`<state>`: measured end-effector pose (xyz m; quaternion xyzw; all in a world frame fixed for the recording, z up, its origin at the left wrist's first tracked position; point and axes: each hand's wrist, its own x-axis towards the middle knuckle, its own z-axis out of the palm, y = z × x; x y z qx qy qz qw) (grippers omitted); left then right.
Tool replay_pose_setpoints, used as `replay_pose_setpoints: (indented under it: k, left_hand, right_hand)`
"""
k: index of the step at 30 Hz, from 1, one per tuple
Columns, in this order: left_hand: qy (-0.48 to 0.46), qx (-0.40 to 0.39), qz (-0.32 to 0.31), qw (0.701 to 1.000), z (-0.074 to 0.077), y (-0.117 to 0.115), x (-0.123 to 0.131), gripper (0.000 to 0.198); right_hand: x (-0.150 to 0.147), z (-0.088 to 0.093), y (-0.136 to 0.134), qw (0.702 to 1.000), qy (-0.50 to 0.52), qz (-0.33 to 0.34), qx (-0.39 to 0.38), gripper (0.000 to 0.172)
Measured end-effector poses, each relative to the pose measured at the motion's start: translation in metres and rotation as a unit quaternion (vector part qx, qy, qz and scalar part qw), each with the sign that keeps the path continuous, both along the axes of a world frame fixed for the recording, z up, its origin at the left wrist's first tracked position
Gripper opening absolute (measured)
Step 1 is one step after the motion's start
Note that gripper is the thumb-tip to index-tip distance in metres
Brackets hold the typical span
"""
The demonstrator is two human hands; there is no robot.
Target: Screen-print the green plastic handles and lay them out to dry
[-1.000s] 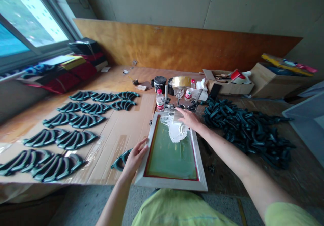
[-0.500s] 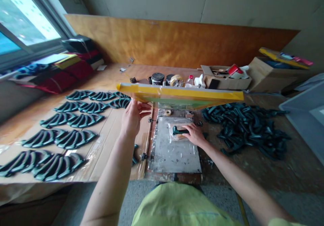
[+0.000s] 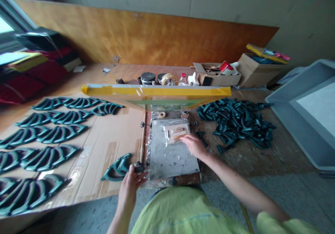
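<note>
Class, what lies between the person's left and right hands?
In the head view, mostly the grey plate separates the left hand from the right hand.

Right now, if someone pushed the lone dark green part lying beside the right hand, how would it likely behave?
The dark green part is probably stiff, since it holds a curve. Its bent, elongated shape suggests swivelling rather than rolling. Lying apart from the pile, it likely won't snag.

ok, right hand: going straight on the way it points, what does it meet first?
Likely the film-covered pinkish block on the grey plate; the fingers of the right hand look to be at its edge, contact unclear.
</note>
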<state>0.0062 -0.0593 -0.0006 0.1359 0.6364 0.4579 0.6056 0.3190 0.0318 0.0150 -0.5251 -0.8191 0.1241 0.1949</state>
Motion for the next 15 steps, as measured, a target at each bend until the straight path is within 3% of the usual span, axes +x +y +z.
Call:
replay_pose_setpoints:
  k: [3, 6, 9, 15]
  left_hand:
    - [0.072, -0.043, 0.072, 0.994, -0.033, -0.019, -0.058, 0.042]
    - [0.128, -0.094, 0.110, 0.981, -0.053, -0.034, -0.088, 0.044]
    - [0.170, -0.119, 0.079, 0.975, -0.058, -0.036, -0.089, 0.050]
    - [0.252, -0.114, 0.032, 0.961, -0.066, -0.023, -0.091, 0.062]
  right_hand:
    - [0.093, -0.013, 0.026, 0.971, -0.128, -0.199, -0.042, 0.034]
    - [0.157, -0.027, 0.036, 0.926, -0.272, -0.243, -0.095, 0.038]
    - [0.183, -0.045, 0.037, 0.896, -0.337, -0.248, -0.146, 0.035]
    - [0.200, -0.071, 0.032, 0.909, -0.347, -0.212, -0.090, 0.029]
